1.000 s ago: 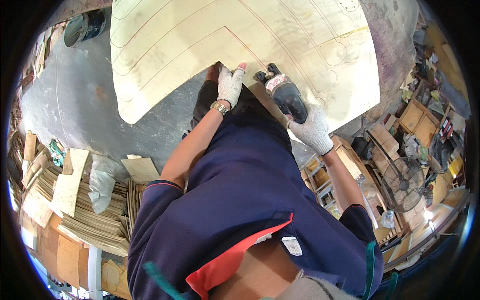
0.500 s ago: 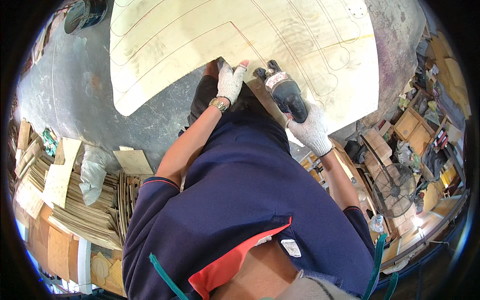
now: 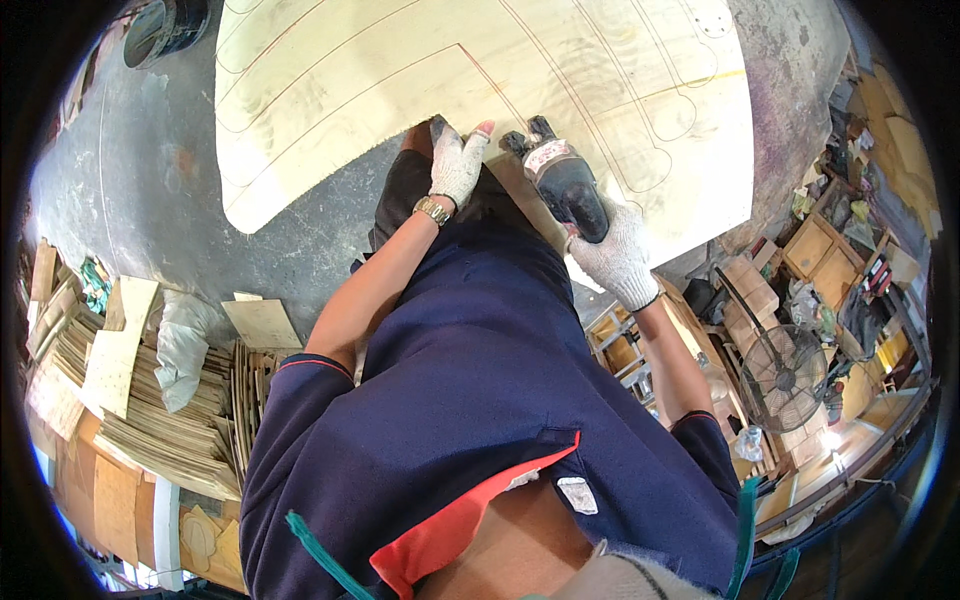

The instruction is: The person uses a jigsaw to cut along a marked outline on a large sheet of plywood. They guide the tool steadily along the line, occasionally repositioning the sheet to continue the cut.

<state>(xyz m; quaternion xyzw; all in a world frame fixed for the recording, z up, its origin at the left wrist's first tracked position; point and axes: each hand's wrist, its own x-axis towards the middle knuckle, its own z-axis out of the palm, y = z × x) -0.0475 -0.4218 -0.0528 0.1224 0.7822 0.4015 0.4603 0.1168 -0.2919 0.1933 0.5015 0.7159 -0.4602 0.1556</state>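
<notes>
Here's the power tool (image 3: 568,188), black with a pale band, over the near part of the big wooden sheet (image 3: 400,65), its front end right by a drawn red line! The right hand (image 3: 618,255), in a white glove, has its fingers closed around the tool's rear. Across to the left hand (image 3: 458,170), gloved too, at the sheet's near edge: thumb out from the fingers, bare thumb tip showing, but whether those fingers grip the edge, I can't tell. A metal watch (image 3: 432,210) sits on that wrist. Below, a navy shirt (image 3: 430,340) fills the middle. Further out, a dark bucket (image 3: 165,32) at upper left, stacked boards (image 3: 165,435) with a pale plastic bag (image 3: 185,350) at lower left, and over on the right, a round fan (image 3: 785,375) near a wooden box (image 3: 822,250).
</notes>
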